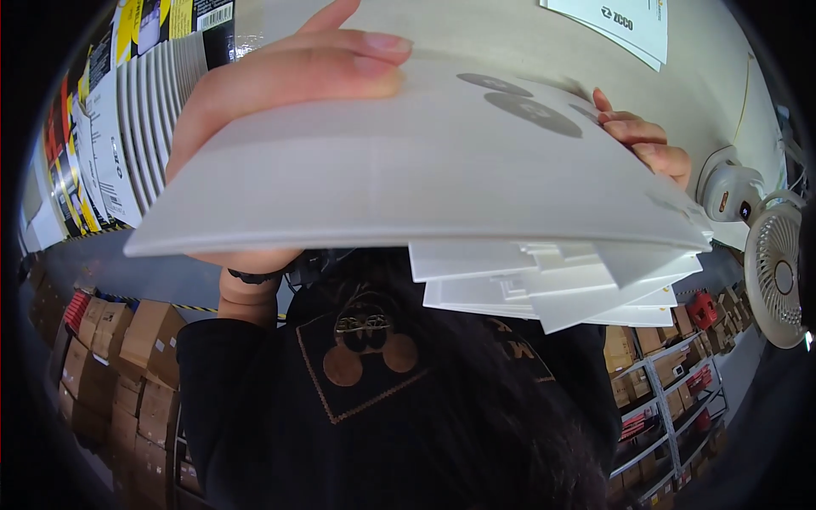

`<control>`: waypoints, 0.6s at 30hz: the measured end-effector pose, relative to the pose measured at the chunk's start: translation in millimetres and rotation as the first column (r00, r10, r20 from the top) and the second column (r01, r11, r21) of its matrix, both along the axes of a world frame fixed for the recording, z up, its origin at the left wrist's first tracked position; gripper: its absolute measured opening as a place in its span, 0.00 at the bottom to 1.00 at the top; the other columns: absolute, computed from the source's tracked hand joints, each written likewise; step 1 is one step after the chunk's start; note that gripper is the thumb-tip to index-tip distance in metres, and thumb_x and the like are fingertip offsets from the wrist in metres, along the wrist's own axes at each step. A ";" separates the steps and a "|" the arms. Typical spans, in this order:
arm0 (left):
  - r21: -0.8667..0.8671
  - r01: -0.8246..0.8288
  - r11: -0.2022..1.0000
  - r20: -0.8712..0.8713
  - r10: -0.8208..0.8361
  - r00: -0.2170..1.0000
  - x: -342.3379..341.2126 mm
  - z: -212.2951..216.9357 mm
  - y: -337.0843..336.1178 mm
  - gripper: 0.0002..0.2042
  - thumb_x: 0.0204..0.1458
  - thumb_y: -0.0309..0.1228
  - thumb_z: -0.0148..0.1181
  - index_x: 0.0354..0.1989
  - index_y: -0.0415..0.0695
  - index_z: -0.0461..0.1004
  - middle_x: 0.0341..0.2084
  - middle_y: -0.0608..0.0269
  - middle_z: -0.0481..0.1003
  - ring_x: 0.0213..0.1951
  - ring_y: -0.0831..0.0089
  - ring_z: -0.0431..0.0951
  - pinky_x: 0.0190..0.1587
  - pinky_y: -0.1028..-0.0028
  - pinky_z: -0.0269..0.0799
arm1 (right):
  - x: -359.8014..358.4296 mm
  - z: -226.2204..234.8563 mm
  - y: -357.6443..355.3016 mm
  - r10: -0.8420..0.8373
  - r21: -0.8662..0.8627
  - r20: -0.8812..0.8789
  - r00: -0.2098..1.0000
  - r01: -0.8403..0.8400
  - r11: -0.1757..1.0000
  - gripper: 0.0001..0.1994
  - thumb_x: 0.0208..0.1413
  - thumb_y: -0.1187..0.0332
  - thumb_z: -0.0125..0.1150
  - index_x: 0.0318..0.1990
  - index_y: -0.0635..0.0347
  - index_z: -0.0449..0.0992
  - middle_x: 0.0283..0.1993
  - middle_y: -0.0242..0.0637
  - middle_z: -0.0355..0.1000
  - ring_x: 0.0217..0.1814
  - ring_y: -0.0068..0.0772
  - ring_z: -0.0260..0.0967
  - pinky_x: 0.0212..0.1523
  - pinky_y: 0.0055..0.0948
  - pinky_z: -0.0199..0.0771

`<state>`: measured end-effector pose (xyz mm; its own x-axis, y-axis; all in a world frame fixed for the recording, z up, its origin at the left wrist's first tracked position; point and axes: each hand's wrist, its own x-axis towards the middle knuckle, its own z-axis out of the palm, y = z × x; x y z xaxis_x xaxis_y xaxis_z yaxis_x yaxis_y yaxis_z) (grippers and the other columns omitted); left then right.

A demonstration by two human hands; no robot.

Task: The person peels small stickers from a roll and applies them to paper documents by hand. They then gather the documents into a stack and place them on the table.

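Overhead, both hands' grip (280, 85) (646, 140) around a stack of white sheets (408, 178) against a pale surface (510, 42), cardboard boxes (127, 357) beyond.

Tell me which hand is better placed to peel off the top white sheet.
Probably the right hand: only its fingertips rest at the far edge of the white sheet stack, while the left hand clamps the stack, thumb on top.

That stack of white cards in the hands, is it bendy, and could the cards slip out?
The stack of white cards probably stays fairly stiff: its top sheet lies flat between the left hand and right hand. It may be slippery, since lower cards already fan out unevenly at the near edge. It seems light enough for fingertips alone.
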<state>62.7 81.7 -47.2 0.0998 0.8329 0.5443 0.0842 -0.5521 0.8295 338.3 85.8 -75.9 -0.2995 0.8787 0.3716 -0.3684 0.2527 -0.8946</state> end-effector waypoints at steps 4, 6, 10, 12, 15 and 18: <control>-0.032 0.051 0.998 0.135 -0.047 0.990 -1.3 -0.7 -0.6 0.07 0.50 0.22 0.45 0.34 0.32 0.68 0.30 0.45 0.70 0.38 0.57 0.73 0.49 0.34 0.57 | -1.1 -0.4 -0.8 -0.005 0.010 0.010 1.000 0.005 1.000 0.10 0.53 0.68 0.51 0.39 0.66 0.64 0.40 0.58 0.67 0.47 0.46 0.67 0.60 0.46 0.52; 0.025 0.061 0.998 0.111 -0.064 0.992 -3.6 -3.8 -0.5 0.07 0.50 0.22 0.45 0.34 0.32 0.68 0.31 0.46 0.70 0.37 0.56 0.73 0.48 0.34 0.57 | -5.0 -1.0 -4.0 -0.087 0.017 0.029 0.996 0.086 0.996 0.12 0.53 0.66 0.52 0.38 0.66 0.64 0.40 0.58 0.67 0.46 0.45 0.67 0.60 0.47 0.53; -0.021 0.028 0.999 0.100 -0.026 0.995 -9.6 -5.7 -3.0 0.07 0.50 0.22 0.45 0.32 0.32 0.69 0.31 0.48 0.70 0.37 0.55 0.73 0.48 0.34 0.57 | -16.5 3.9 -8.8 -0.201 -0.005 0.057 0.978 0.202 0.979 0.14 0.52 0.62 0.53 0.37 0.66 0.65 0.38 0.57 0.68 0.45 0.44 0.68 0.59 0.47 0.54; -0.056 -0.001 0.998 0.086 0.006 0.996 -13.4 -4.8 -5.6 0.07 0.50 0.21 0.44 0.31 0.32 0.69 0.31 0.49 0.70 0.37 0.54 0.72 0.48 0.34 0.58 | -19.6 4.4 -8.8 -0.230 -0.016 0.061 0.971 0.232 0.973 0.15 0.52 0.61 0.54 0.36 0.65 0.65 0.37 0.57 0.68 0.44 0.44 0.69 0.58 0.48 0.55; -0.088 -0.022 0.996 0.075 0.029 0.997 -16.5 -0.3 -5.3 0.07 0.50 0.21 0.44 0.30 0.32 0.70 0.31 0.50 0.70 0.37 0.54 0.72 0.48 0.35 0.58 | -22.3 4.9 -10.1 -0.291 0.009 0.139 0.947 0.293 0.956 0.16 0.51 0.58 0.55 0.35 0.65 0.66 0.36 0.56 0.69 0.43 0.43 0.69 0.58 0.48 0.55; -0.028 -0.017 0.999 -0.023 0.017 1.000 -17.1 15.5 -0.9 0.07 0.48 0.19 0.45 0.32 0.32 0.70 0.31 0.53 0.71 0.36 0.59 0.73 0.48 0.50 0.66 | -26.8 7.9 -9.7 -0.336 0.010 0.173 0.926 0.339 0.941 0.14 0.51 0.60 0.54 0.35 0.63 0.64 0.36 0.53 0.67 0.42 0.44 0.67 0.57 0.54 0.54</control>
